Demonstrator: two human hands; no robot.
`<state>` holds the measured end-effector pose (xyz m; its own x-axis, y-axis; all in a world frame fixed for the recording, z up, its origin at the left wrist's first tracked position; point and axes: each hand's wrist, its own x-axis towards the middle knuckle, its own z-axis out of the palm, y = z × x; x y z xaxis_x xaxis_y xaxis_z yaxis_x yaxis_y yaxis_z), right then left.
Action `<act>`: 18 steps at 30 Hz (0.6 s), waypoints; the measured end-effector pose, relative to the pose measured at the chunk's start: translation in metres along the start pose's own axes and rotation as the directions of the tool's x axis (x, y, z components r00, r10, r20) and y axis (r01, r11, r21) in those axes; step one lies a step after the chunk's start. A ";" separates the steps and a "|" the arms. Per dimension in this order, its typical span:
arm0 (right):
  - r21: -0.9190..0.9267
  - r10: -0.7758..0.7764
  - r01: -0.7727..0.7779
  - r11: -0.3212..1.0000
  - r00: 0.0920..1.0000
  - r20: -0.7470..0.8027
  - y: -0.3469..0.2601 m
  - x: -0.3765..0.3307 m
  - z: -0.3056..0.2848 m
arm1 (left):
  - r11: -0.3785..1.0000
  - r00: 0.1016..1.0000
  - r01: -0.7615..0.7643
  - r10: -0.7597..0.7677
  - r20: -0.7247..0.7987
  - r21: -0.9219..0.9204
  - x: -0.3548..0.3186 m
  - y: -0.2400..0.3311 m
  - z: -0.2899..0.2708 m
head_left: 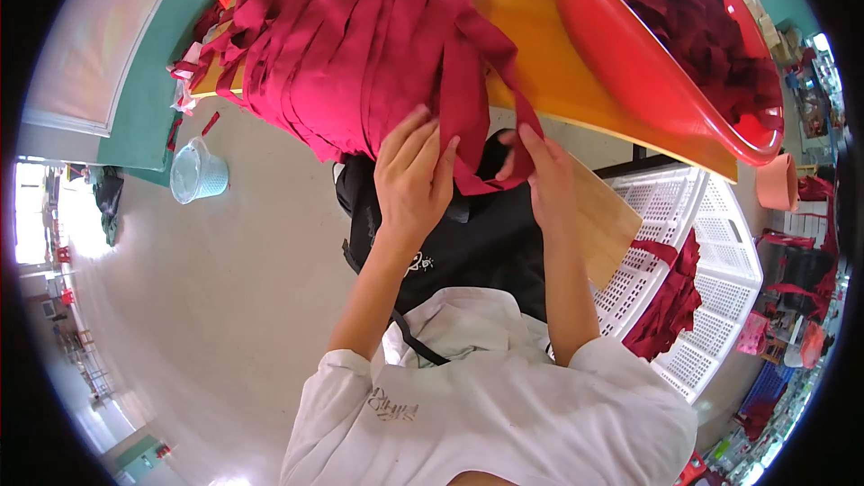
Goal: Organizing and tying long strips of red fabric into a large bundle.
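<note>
A thick pile of crimson fabric strips hangs over the near edge of the yellow table in front of me. One loose fabric strip loops down from the pile between my two hands. My right hand is closed on the right side of this loop, with the thumb and fingers around the cloth. My left hand lies at the pile's lower edge, fingers stretched out, the thumb apart and close to the strip. Whether any cloth sits behind the left fingers is hidden.
On the yellow table stands a large red basin of darker red cloth. White perforated crates at my right hold more red strips, beside a wooden board. A pale blue basket stands on the floor at left.
</note>
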<state>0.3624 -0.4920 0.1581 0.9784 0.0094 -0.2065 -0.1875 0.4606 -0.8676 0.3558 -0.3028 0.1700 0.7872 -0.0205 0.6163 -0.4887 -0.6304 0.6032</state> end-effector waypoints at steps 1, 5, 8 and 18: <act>-0.082 0.069 -0.066 0.995 0.997 0.046 -0.009 0.006 0.008 | 0.989 0.997 -0.069 0.071 -0.005 0.134 0.010 0.009 -0.003; -0.176 0.079 -0.060 0.983 0.992 0.101 -0.015 0.020 0.035 | 0.956 0.988 -0.153 0.146 0.046 0.252 0.021 0.039 -0.007; 0.068 0.052 -0.060 0.996 0.993 0.108 -0.027 0.024 0.041 | 0.960 0.960 -0.276 0.272 0.068 0.055 0.019 0.043 -0.012; -0.002 0.070 -0.070 0.998 0.997 0.034 -0.066 0.025 0.058 | 0.926 0.949 0.296 -0.257 0.183 -0.236 -0.089 0.087 -0.004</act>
<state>0.4042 -0.4710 0.2366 0.9653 0.0717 -0.2511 -0.2556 0.4571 -0.8519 0.2417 -0.3523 0.1694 0.9414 0.0004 0.3372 -0.3080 -0.4065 0.8602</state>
